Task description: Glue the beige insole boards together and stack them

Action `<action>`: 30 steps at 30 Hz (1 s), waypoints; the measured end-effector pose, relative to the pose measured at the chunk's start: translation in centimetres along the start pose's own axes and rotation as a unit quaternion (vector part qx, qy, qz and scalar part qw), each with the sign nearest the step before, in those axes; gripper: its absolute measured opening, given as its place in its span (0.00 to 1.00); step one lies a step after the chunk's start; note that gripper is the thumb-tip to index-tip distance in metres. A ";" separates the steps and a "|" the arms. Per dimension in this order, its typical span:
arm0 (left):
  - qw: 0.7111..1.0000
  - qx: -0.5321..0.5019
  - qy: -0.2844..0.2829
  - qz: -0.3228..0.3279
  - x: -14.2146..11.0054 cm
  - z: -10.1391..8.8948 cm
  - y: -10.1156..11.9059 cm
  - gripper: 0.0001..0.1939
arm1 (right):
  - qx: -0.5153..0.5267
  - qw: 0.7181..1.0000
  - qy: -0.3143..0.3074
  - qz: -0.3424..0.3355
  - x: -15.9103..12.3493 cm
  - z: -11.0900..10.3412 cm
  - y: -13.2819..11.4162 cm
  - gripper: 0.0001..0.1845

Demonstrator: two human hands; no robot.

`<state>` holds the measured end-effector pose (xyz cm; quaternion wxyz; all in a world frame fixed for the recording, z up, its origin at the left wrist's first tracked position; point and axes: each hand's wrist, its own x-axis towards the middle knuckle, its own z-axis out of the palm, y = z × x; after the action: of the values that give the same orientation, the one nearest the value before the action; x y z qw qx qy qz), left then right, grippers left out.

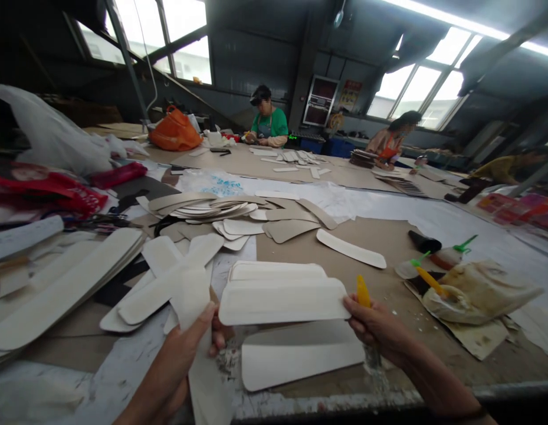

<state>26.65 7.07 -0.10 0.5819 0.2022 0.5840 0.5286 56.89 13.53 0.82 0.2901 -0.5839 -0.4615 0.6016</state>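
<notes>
My right hand (382, 327) is closed on the right end of a white rounded panel (282, 302), and a yellow-handled tool (363, 291) sticks up from the same grip. The tool's lower end is blurred. My left hand (179, 351), also closed, grips a long white strip (194, 292) that hangs below it. The panel's left end reaches close to my left fingers; whether they touch it I cannot tell. Just behind the held panel lies another white panel (278, 271). A similar curved panel (302, 361) rests on the table in front.
Stacked long white pieces (74, 283) fill the left side. A pile of curved pieces (220, 206) lies behind. At right are a glue-stained bag (486, 289) and green-tipped bottles (450, 257). Two co-workers sit across, one in a green top (278, 123); another person is partly visible at far right.
</notes>
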 end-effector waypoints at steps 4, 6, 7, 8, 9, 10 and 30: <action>0.998 0.050 0.030 0.001 0.7 0.0 -0.8 0.24 | -0.141 0.988 0.044 -0.054 3.4 0.2 -1.9 0.22; 0.993 0.115 0.023 -0.006 0.5 0.2 -2.0 0.20 | -0.220 0.971 0.068 -0.060 4.9 0.1 -2.2 0.20; 0.989 0.149 0.015 -0.012 0.3 0.3 -2.6 0.20 | -0.247 0.964 0.082 -0.058 5.5 -0.1 -2.3 0.20; 0.983 0.180 0.004 -0.019 0.1 0.5 -3.1 0.21 | -0.270 0.956 0.100 -0.058 6.0 -0.2 -2.3 0.19; 0.978 0.207 -0.010 -0.028 -0.2 0.7 -3.6 0.22 | -0.297 0.945 0.122 -0.063 6.4 -0.4 -2.3 0.19; 0.973 0.226 -0.024 -0.035 -0.5 1.0 -3.9 0.23 | -0.323 0.932 0.146 -0.072 6.7 -0.7 -2.3 0.19; 0.954 0.262 -0.126 -0.074 -0.9 1.5 -4.3 0.14 | 0.000 0.994 0.042 -0.101 -3.7 9.8 2.0 0.28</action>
<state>29.79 5.34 -2.96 0.6149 0.3683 0.6373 0.2830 48.31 7.35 -0.39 0.3684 -0.5587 -0.5058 0.5444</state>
